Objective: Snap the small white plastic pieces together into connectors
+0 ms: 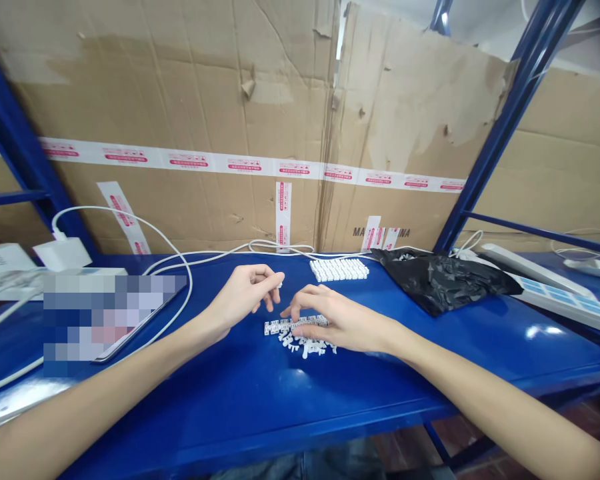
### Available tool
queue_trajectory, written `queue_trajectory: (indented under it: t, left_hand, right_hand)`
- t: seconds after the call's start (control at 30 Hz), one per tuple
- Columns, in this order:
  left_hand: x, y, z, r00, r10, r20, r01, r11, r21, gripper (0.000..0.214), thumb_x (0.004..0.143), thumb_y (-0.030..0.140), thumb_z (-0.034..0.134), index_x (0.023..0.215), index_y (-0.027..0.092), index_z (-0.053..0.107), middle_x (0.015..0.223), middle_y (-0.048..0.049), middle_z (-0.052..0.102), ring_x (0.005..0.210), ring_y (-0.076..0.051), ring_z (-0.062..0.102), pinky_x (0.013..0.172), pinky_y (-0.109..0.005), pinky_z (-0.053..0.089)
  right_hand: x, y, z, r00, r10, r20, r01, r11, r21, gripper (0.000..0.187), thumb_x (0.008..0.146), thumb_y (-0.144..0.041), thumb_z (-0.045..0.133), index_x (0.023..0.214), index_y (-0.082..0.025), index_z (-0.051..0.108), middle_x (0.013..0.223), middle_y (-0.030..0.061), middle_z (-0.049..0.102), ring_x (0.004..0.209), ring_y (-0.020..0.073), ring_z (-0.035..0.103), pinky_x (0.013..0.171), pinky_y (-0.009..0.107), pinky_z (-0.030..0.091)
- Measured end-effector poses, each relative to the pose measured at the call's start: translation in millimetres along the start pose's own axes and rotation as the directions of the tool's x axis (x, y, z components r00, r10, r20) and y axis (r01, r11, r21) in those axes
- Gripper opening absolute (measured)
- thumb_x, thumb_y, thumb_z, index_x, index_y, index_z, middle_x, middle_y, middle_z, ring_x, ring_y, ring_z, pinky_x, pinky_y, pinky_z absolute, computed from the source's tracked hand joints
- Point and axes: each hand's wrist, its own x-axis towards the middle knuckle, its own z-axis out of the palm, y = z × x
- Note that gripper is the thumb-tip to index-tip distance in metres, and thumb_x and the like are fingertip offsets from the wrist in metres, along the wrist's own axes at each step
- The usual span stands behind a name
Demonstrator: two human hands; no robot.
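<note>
- The bench was blue painted steel (260, 427), backed by a wall of torn, taped cardboard (180, 100) and flanked by blue shelf uprights (510, 120).
- A strip of white plastic pieces (296, 325) lay mid-bench, right against a loose heap of white plastic pieces (307, 347). They looked light, stiff and small enough to skid on the glossy paint; the strip's 2 ends seemed the surest hold.
- The right hand (343, 321) lay over the strip, its fingers curved and touching it. I could not tell whether it was gripping or only resting.
- The left hand (245, 295) hung just beside the strip, its fingertips drawn together on what looked like a small white piece (280, 285), though that was hard to make out.
- Behind both hands sat a tidy block of white pieces (339, 269), with a crumpled black plastic bag (445, 280) to its right.
- Further left lay a blurred-out flat device (110, 317) and a white charger (63, 253); a white power strip (565, 300) sat far right.
- White cables (280, 248) ran along the back edge, while open blue surface stretched toward the near edge.
</note>
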Motion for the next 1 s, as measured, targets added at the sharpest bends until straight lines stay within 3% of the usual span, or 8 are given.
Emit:
queue_trajectory:
  t: [0.33, 0.57, 0.63, 0.7, 0.77, 0.83, 0.9, 1.0]
  left_hand:
    - [-0.3, -1.8, 1.8, 0.999, -0.035, 0.010, 0.035, 0.999, -0.028, 0.034, 0.088, 0.047, 0.065, 0.075, 0.016, 0.061, 0.068, -0.0033, 0.068, 0.053, -0.013, 0.061, 0.042, -0.021, 0.034]
    - [-1.3, -0.3, 3.1, 0.999, -0.020, 0.026, 0.021, 0.999, -0.043, 0.035, 0.086, 0.048, 0.067, 0.075, 0.016, 0.062, 0.068, -0.0035, 0.069, 0.052, -0.013, 0.059, 0.043, -0.021, 0.034]
    - [-1.0, -0.5, 2.7, 1.000, -0.012, 0.024, 0.013, 0.999, -0.052, 0.035, 0.087, 0.049, 0.067, 0.076, 0.016, 0.062, 0.068, -0.0039, 0.069, 0.053, -0.013, 0.059, 0.043, -0.020, 0.034]
    - [-1.0, -0.1, 2.2, 0.999, 0.003, 0.045, 0.001, 0.996, -0.085, 0.035, 0.088, 0.049, 0.067, 0.080, 0.016, 0.064, 0.069, -0.0041, 0.069, 0.055, -0.013, 0.060, 0.043, -0.020, 0.033]
    - [-1.8, 0.8, 2.4, 0.994, 0.018, 0.107, -0.004, 0.991, -0.136, 0.035, 0.089, 0.050, 0.066, 0.083, 0.016, 0.064, 0.070, -0.0042, 0.068, 0.055, -0.012, 0.059, 0.043, -0.020, 0.032]
    - [-3.5, 1.7, 3.4, 0.982, 0.031, 0.186, 0.003, 0.984, -0.179, 0.036, 0.090, 0.051, 0.066, 0.085, 0.015, 0.064, 0.070, -0.0039, 0.067, 0.052, -0.011, 0.056, 0.043, -0.020, 0.031]
    - [-5.8, 2.2, 5.5, 0.970, 0.037, 0.241, 0.014, 0.979, -0.205, 0.038, 0.091, 0.053, 0.065, 0.087, 0.015, 0.065, 0.068, -0.0028, 0.066, 0.049, -0.010, 0.052, 0.043, -0.020, 0.029]
    - [-8.6, 2.5, 9.4, 0.959, 0.031, 0.281, 0.034, 0.974, -0.222, 0.038, 0.090, 0.053, 0.067, 0.087, 0.015, 0.066, 0.063, -0.0008, 0.063, 0.047, -0.009, 0.050, 0.044, -0.020, 0.030]
  right_hand:
    - [0.9, -4.0, -1.3, 1.000, -0.010, 0.000, 0.010, 0.993, 0.120, 0.019, 0.099, -0.036, 0.062, 0.110, -0.021, 0.059, 0.112, 0.0046, 0.070, 0.105, 0.0196, 0.062, 0.095, 0.035, 0.045]
    - [0.6, -3.7, 3.7, 0.998, -0.048, 0.027, 0.046, 0.996, 0.077, 0.014, 0.099, -0.032, 0.061, 0.108, -0.022, 0.061, 0.110, 0.0042, 0.072, 0.108, 0.0192, 0.063, 0.099, 0.036, 0.044]
    - [0.9, -3.9, 0.2, 0.996, -0.084, -0.034, 0.086, 0.995, 0.059, 0.011, 0.099, -0.029, 0.062, 0.106, -0.022, 0.064, 0.110, 0.0043, 0.072, 0.106, 0.0187, 0.063, 0.099, 0.036, 0.044]
    - [1.5, -1.4, -5.9, 0.980, -0.093, -0.176, 0.096, 0.995, 0.008, 0.007, 0.098, -0.025, 0.061, 0.101, -0.021, 0.066, 0.105, 0.0042, 0.072, 0.101, 0.0183, 0.063, 0.095, 0.035, 0.046]
    - [2.3, 3.7, -11.9, 0.927, -0.080, -0.367, 0.070, 0.997, -0.041, 0.007, 0.096, -0.022, 0.064, 0.102, -0.021, 0.068, 0.099, 0.0043, 0.071, 0.094, 0.0183, 0.063, 0.089, 0.035, 0.048]
    - [3.8, 9.1, -14.0, 0.878, -0.066, -0.474, 0.048, 0.998, -0.049, 0.021, 0.092, -0.026, 0.071, 0.113, -0.022, 0.067, 0.098, 0.0042, 0.071, 0.090, 0.0187, 0.062, 0.085, 0.035, 0.049]
    - [6.1, 12.2, -10.6, 0.883, -0.075, -0.463, 0.065, 0.997, -0.038, 0.034, 0.087, -0.030, 0.077, 0.119, -0.023, 0.067, 0.098, 0.0040, 0.070, 0.089, 0.0189, 0.063, 0.085, 0.035, 0.050]
    - [10.6, 10.4, -1.5, 0.894, -0.110, -0.434, 0.096, 0.994, -0.055, 0.021, 0.089, -0.033, 0.076, 0.106, -0.022, 0.072, 0.094, 0.0040, 0.071, 0.087, 0.0184, 0.063, 0.083, 0.034, 0.051]
